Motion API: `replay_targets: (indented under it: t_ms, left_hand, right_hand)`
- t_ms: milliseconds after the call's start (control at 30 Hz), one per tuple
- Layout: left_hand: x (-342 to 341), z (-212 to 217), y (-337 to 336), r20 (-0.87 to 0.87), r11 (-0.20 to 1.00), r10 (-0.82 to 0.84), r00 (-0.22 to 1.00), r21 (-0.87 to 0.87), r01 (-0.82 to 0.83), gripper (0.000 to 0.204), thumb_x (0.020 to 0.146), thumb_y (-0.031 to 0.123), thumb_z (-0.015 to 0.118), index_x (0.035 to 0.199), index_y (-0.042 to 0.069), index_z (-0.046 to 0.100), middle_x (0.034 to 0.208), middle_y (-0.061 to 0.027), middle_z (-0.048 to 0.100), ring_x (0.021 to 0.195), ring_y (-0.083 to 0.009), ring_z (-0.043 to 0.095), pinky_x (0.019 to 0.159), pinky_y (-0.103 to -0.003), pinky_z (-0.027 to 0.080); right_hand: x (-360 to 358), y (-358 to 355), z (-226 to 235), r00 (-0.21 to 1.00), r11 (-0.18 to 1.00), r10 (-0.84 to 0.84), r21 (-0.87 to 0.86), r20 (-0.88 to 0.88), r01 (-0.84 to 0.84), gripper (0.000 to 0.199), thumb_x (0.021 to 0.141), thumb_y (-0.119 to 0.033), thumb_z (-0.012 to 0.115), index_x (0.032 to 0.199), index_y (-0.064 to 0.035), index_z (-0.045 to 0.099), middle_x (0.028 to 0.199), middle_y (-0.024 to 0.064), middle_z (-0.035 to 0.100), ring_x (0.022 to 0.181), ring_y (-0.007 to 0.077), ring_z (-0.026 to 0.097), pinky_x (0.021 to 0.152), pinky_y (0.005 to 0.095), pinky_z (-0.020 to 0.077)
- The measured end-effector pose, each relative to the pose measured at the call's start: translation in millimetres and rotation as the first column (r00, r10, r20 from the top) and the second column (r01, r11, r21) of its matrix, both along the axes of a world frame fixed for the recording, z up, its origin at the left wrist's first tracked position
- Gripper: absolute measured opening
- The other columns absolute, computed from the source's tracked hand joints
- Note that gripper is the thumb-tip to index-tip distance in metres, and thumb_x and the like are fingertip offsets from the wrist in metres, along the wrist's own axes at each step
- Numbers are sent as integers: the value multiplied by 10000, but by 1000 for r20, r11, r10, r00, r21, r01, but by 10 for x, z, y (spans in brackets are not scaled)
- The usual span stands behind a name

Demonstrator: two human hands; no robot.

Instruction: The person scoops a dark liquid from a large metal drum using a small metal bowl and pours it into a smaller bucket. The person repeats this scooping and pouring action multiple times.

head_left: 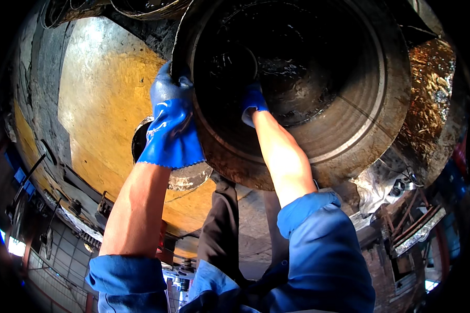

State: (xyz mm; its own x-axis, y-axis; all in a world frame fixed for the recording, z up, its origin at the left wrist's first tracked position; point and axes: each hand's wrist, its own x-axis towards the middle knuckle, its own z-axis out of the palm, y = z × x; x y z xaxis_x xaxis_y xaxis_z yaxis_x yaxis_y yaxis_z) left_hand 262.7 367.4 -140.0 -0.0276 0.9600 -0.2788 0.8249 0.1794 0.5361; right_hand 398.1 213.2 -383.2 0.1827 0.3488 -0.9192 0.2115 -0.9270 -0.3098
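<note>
A large round metal drum (389, 107), dark and oily inside, stands open in front of me. My left hand (171, 94), in a long blue rubber glove, is closed over the drum's left rim. Inside the drum is my right hand (253, 101), also blue-gloved, with its fingers lost in the shadow. Next to those fingers curves the thin rim of a dark round vessel (254, 58); whether I hold it cannot be made out. Wet, glossy dark matter (282, 67) shines deeper in the drum.
Left of the drum lies a worn yellow and grey floor (102, 99). A smaller round container (190, 177) stands beneath my left forearm. Another dark container (151, 9) is at the far left. On the right are a container of brown, glistening scraps (431, 86) and a crumpled pale sheet (373, 190).
</note>
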Motion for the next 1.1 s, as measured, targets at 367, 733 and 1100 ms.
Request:
replay_targets:
  t_ms: [367, 733, 1100]
  left_hand:
    - [-25, -51, 2, 15, 998, -3, 1000, -64, 4, 388, 840, 162, 615, 1222, 97, 598, 973, -217, 684, 916, -373, 663, 794, -423, 521]
    - [41, 320, 93, 55, 983, 11, 998, -182, 0, 411, 797, 113, 612, 1208, 108, 592, 1051, -223, 660, 985, -384, 633, 852, -447, 513]
    - [67, 341, 77, 76, 982, 48, 996, -184, -34, 361, 813, 150, 621, 1173, 142, 601, 1037, -187, 671, 915, -394, 643, 817, -462, 517]
  right_hand:
    - [551, 91, 1215, 858, 903, -429, -126, -284, 410, 373, 957, -361, 525, 1127, -36, 596, 790, 122, 715, 679, 216, 685, 660, 323, 529]
    - [1518, 886, 3874, 911, 936, -319, 64, -263, 346, 334, 902, -236, 627, 1094, 36, 606, 882, 139, 685, 633, 217, 656, 606, 359, 577]
    - [1585, 2841, 3968, 979, 899, -135, 396, -154, 186, 417, 927, -330, 623, 1170, -3, 534, 989, 122, 649, 710, 206, 657, 692, 373, 591]
